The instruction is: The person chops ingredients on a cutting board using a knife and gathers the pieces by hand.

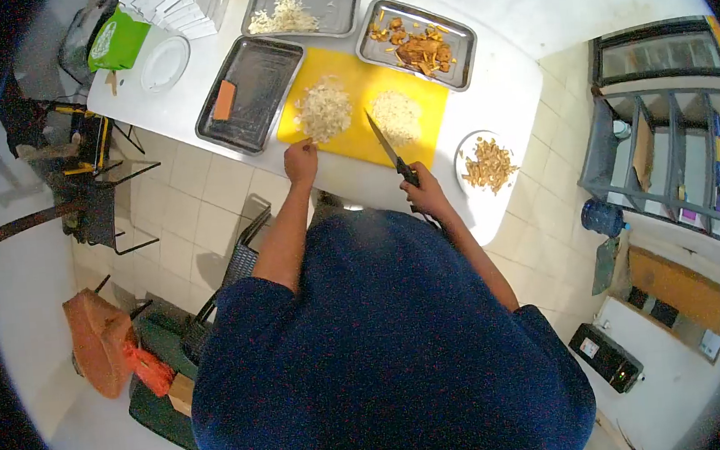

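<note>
My right hand point(425, 193) is wrapped round the black handle of a kitchen knife point(383, 141), whose blade points up and away over the yellow cutting board point(434, 126). At the board's near left corner is my left hand point(301, 162), its fingertips pinched together; whatever they hold, if anything, is too small to make out. Two piles of pale chopped pieces lie on the board: a larger left pile point(324, 109) close to my left hand, and a smaller right pile point(395, 117) beside the blade.
Left of the board, a dark tray point(259, 76) holds a reddish-brown block point(224, 100). Behind are a tray point(339, 11) with pale shreds and another tray point(464, 64) with brown pieces. A white plate point(461, 170) of brown chopped pieces stands near the table's right edge.
</note>
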Motion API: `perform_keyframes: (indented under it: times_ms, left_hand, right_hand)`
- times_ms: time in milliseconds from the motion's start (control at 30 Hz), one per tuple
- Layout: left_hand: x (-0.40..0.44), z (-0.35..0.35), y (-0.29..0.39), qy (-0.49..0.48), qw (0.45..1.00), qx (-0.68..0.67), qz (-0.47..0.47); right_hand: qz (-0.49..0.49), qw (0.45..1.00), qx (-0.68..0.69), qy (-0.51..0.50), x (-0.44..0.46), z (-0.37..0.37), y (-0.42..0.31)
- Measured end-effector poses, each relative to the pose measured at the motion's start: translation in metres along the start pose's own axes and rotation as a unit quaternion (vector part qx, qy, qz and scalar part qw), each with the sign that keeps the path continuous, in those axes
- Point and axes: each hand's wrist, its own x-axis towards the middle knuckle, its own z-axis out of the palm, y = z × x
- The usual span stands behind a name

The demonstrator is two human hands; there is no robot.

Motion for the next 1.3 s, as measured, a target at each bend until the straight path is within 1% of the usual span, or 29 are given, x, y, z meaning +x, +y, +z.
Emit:
perform_keyframes:
  times_ms: [67, 133, 233, 267, 367, 433, 567, 700, 733, 833, 933, 1033, 1067, 1167, 1267, 1300]
  left_hand:
    - [0.0, -0.007, 0.01, -0.004, 1.0, -0.012, -0.012]
    - [0.001, -0.003, 0.001, -0.006, 0.999, -0.025, -0.022]
    - [-0.002, -0.01, 0.008, -0.015, 0.996, -0.079, -0.037]
    - [-0.006, -0.013, 0.016, -0.02, 0.994, -0.101, -0.042]
    - [-0.016, -0.009, 0.02, -0.023, 0.983, -0.18, 0.026]
    - [-0.018, -0.008, 0.026, -0.037, 0.984, -0.174, 0.03]
    - [-0.025, 0.003, 0.046, -0.062, 0.984, -0.165, 0.03]
    - [-0.03, 0.017, 0.058, -0.083, 0.979, -0.186, 0.017]
    - [-0.029, 0.018, 0.058, -0.076, 0.981, -0.173, 0.041]
    - [-0.025, 0.023, 0.053, -0.067, 0.982, -0.164, 0.057]
    - [-0.018, 0.021, 0.052, -0.082, 0.989, -0.12, 0.026]
    - [-0.009, 0.027, 0.047, -0.105, 0.986, -0.127, -0.01]
    - [-0.007, 0.03, 0.045, -0.107, 0.985, -0.137, -0.001]
    - [-0.004, 0.031, 0.05, -0.12, 0.981, -0.153, 0.013]
    - [-0.004, 0.03, 0.062, -0.132, 0.978, -0.164, 0.01]
    - [-0.003, 0.032, 0.064, -0.129, 0.975, -0.182, 0.015]
  right_hand:
    - [-0.017, 1.0, -0.016, 0.008, 0.003, 0.0, 0.005]
    - [-0.041, 0.998, -0.036, 0.016, 0.005, 0.001, 0.013]
    - [-0.023, 0.997, -0.063, 0.027, 0.009, 0.002, 0.018]
    - [-0.017, 0.998, -0.046, 0.025, 0.009, 0.0, 0.017]
    - [0.007, 1.0, -0.012, 0.014, 0.003, -0.001, 0.008]
    - [0.024, 1.0, -0.016, 0.008, 0.006, -0.002, 0.008]
    - [-0.057, 0.996, -0.066, 0.029, 0.016, 0.0, 0.024]
    - [-0.01, 1.0, -0.003, 0.003, 0.006, -0.005, -0.001]
    - [-0.006, 1.0, 0.005, 0.001, 0.006, -0.005, 0.0]
    - [-0.005, 1.0, 0.009, 0.008, 0.004, -0.004, 0.001]
    - [0.001, 1.0, 0.006, 0.005, 0.002, -0.004, 0.003]
    - [0.01, 1.0, 0.007, -0.001, 0.002, -0.005, 0.004]
    - [0.012, 1.0, 0.008, -0.003, 0.002, -0.004, 0.004]
    - [0.009, 1.0, 0.005, -0.01, 0.004, -0.004, 0.007]
    - [-0.038, 0.999, -0.019, 0.014, 0.014, 0.002, 0.028]
    - [-0.035, 0.999, -0.02, 0.008, 0.012, 0.001, 0.025]
